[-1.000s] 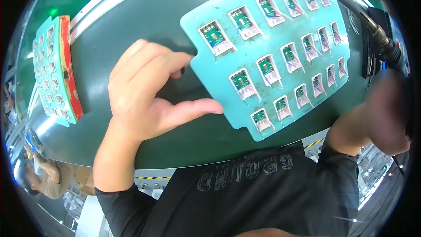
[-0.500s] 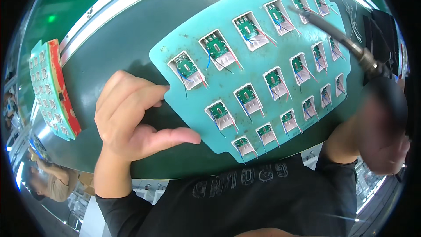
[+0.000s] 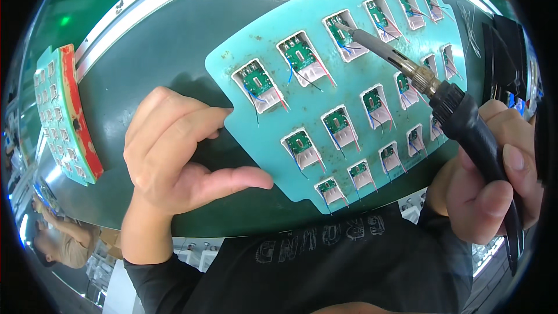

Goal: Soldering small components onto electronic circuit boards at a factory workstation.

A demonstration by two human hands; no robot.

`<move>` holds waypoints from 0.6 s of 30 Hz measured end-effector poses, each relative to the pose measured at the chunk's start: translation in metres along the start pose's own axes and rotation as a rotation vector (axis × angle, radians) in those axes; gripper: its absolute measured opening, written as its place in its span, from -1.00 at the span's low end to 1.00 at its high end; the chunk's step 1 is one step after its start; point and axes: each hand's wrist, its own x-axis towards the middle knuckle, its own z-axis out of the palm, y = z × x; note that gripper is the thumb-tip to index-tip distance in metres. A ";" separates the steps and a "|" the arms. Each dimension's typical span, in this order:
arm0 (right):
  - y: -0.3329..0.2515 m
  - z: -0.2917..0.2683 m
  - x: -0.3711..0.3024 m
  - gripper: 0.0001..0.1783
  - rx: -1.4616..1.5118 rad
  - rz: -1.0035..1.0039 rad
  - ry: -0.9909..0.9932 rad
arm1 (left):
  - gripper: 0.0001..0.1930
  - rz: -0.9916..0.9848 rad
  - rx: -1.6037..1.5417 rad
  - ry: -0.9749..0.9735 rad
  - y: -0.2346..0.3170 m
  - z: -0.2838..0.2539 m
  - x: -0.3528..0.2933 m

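Note:
My left hand (image 3: 174,151) grips the left edge of a teal tray (image 3: 256,52), its thumb along the rim and the other fingers curled at the edge, partly hidden. Rows of white plastic housings sit in the tray, each with a green circuit board and red, blue and black wires. In my right hand (image 3: 494,180), closed round its black handle, is a soldering iron (image 3: 427,81). The iron slants up and left across the tray. Its tip lies over a circuit board (image 3: 339,32) in the far row; whether it touches cannot be told.
A stack of similar trays (image 3: 61,110) with a red layer stands at the far left of the green table (image 3: 145,40). Thin loose wire (image 3: 469,29) and dark objects (image 3: 511,46) lie at the right. Another person (image 3: 64,235) sits at the lower left.
The soldering iron has swung left and nearer, from the far right housings to one mid-row. My right hand came into clearer view. The tray shifted slightly right with my left hand still on it.

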 end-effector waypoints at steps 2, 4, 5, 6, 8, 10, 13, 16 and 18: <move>0.000 0.001 0.002 -0.67 -0.002 0.000 0.004 | -0.33 0.001 -0.003 0.001 0.000 0.000 0.000; 0.000 0.002 0.003 -0.66 -0.005 0.000 0.010 | -0.33 0.000 -0.001 -0.002 0.000 0.000 0.001; -0.001 0.002 0.003 -0.66 -0.010 0.003 0.006 | -0.33 -0.002 0.000 -0.005 0.001 0.000 0.001; -0.001 0.003 0.004 -0.65 -0.016 0.005 0.001 | -0.33 -0.002 0.003 -0.005 0.001 0.000 0.001; -0.001 0.003 0.004 -0.65 -0.023 0.012 -0.012 | -0.33 -0.004 -0.003 0.000 0.002 0.001 0.002; 0.000 0.003 0.004 -0.65 -0.007 0.015 -0.009 | -0.33 -0.003 -0.005 0.003 0.002 0.001 0.002; 0.000 0.003 0.002 -0.64 0.009 0.014 0.011 | -0.32 -0.005 -0.010 0.004 0.002 0.002 0.002; 0.000 0.001 -0.002 -0.65 0.003 0.013 0.032 | -0.32 -0.004 -0.005 0.001 0.002 0.001 0.002; -0.001 -0.001 -0.005 -0.68 0.023 0.030 0.051 | -0.33 -0.003 -0.002 0.000 0.002 0.001 0.002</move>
